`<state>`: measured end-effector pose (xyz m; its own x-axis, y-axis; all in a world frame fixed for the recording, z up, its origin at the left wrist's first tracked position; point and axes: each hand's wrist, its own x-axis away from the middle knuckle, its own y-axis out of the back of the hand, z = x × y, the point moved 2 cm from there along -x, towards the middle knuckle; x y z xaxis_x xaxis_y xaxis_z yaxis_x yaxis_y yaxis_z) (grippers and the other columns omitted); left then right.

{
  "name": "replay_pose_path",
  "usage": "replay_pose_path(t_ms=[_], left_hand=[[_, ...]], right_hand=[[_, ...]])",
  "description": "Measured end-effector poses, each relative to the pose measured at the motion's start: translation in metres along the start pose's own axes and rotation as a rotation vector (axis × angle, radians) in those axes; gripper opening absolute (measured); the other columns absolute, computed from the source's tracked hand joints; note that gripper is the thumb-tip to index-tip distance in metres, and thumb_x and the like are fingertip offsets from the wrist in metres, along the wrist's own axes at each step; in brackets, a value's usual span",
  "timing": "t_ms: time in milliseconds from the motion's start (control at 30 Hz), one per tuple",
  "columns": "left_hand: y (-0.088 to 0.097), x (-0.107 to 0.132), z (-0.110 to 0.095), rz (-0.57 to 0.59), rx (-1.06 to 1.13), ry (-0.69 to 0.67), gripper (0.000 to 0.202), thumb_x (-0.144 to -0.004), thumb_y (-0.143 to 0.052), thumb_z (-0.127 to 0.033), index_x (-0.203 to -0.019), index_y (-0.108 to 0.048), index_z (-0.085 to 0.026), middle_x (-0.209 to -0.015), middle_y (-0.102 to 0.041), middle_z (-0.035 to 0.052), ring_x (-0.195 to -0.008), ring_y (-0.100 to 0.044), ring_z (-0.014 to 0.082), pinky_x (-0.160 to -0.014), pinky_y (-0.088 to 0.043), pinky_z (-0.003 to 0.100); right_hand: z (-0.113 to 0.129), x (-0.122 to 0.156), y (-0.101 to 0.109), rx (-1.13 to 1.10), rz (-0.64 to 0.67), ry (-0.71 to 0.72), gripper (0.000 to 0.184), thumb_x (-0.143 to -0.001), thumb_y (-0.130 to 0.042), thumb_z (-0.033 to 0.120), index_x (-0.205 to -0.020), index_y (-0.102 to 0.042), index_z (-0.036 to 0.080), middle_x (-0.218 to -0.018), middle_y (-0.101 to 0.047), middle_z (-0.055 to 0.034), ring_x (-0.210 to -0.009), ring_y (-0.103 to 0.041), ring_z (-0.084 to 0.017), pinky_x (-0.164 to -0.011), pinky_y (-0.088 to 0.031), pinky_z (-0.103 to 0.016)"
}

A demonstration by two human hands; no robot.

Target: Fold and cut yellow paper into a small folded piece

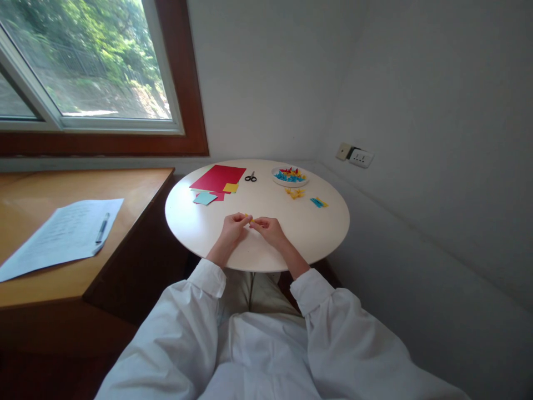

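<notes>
Between my two hands, over the near part of the round white table (200, 228), is a small yellow piece of paper (251, 219). My left hand (234, 229) pinches it from the left, and my right hand (268, 229) pinches it from the right. The fingers hide most of its shape. Beyond my right hand lies a small group of yellow folded paper pieces (295, 194). Blue and yellow paper strips (318, 202) are bunched to their right. A white dish (290, 184) behind them holds red, yellow and blue folded pieces.
Black-handled scissors (250, 178) lie near the table's back. Red sheets (219, 176), a yellow square (230, 188) and a light blue square (205, 198) are at the left. A wooden desk (137, 194) with a written sheet (62, 233) and a pen (102, 228) stands further left.
</notes>
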<state>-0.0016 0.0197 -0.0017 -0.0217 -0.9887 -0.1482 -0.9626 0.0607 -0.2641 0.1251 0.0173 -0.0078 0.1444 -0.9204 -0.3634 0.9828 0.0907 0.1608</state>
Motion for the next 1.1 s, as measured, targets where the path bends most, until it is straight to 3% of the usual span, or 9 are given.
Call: replay_pose_path(t_ms=[167, 367, 700, 900, 1100], left_hand=[[-0.001, 0.002, -0.004, 0.02, -0.042, -0.004, 0.024, -0.055, -0.074, -0.033, -0.054, -0.063, -0.011, -0.055, -0.059, 0.0012, -0.053, -0.048, 0.009, -0.055, -0.034, 0.024], [0.001, 0.002, -0.003, 0.061, -0.07, 0.02, 0.029, -0.056, -0.073, -0.034, -0.072, -0.07, -0.011, -0.072, -0.067, 0.0063, -0.066, -0.055, 0.0141, -0.066, -0.038, 0.027], [-0.002, 0.003, -0.004, 0.088, -0.026, 0.06, 0.025, -0.056, -0.073, -0.032, -0.068, -0.068, -0.011, -0.068, -0.064, 0.0038, -0.063, -0.053, 0.012, -0.062, -0.037, 0.025], [-0.006, 0.006, -0.007, 0.115, 0.04, 0.104, 0.023, -0.058, -0.073, -0.033, -0.069, -0.066, -0.013, -0.064, -0.06, 0.0011, -0.056, -0.048, 0.0078, -0.056, -0.034, 0.022], [-0.007, 0.003, -0.018, 0.201, 0.087, 0.125, 0.024, -0.058, -0.073, -0.031, -0.073, -0.065, -0.014, -0.074, -0.061, 0.0027, -0.066, -0.053, 0.0091, -0.064, -0.04, 0.023]], right_hand=[[0.001, 0.0, 0.002, -0.001, -0.047, 0.015, 0.021, -0.066, -0.063, 0.037, -0.065, -0.065, 0.016, -0.068, -0.068, -0.005, -0.064, -0.061, -0.016, -0.064, -0.047, -0.029], [0.006, 0.001, 0.005, 0.008, -0.126, 0.037, 0.023, -0.069, -0.061, 0.038, -0.065, -0.064, 0.016, -0.068, -0.068, -0.0052, -0.065, -0.061, -0.016, -0.065, -0.047, -0.029], [0.011, 0.003, 0.007, 0.029, -0.206, 0.073, 0.027, -0.074, -0.055, 0.039, -0.058, -0.059, 0.017, -0.06, -0.063, -0.0026, -0.061, -0.059, -0.015, -0.062, -0.046, -0.028], [0.015, 0.006, 0.007, 0.074, -0.273, 0.116, 0.016, -0.071, -0.058, 0.033, -0.065, -0.059, 0.018, -0.065, -0.061, -0.002, -0.064, -0.057, -0.015, -0.061, -0.045, -0.028], [0.033, 0.0, 0.01, 0.256, -0.241, 0.263, 0.014, -0.07, -0.058, 0.023, -0.083, -0.058, 0.019, -0.078, -0.063, -0.0027, -0.072, -0.059, -0.015, -0.063, -0.045, -0.027]])
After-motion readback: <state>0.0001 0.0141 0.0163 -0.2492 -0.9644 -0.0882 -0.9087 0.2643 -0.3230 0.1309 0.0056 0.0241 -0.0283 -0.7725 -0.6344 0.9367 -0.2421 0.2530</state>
